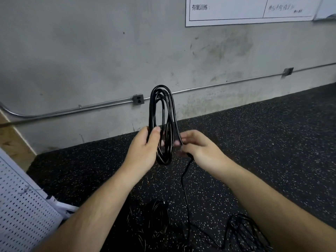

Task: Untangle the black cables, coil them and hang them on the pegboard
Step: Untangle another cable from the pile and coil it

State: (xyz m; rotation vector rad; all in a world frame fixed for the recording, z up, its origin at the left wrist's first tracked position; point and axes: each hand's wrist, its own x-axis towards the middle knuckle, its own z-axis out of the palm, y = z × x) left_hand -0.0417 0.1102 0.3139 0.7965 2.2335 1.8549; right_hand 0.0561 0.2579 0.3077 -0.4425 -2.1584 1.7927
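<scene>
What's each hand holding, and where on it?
Left hand grips the coiled black cable low on its left side; right hand pinches a strand low on its right.

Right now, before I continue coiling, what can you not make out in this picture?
All in the head view:
Loose strand: it drops from the right hand and vanishes against the dark floor; its end is unseen.
Floor cables: black on black, partly under the arms; number and tangles unclear.
Pegboard: cut by the left edge; hooks not visible.
Coil in the left hand: loop count blurred.

Dim, soft light (wide-angle edge warping)
</scene>
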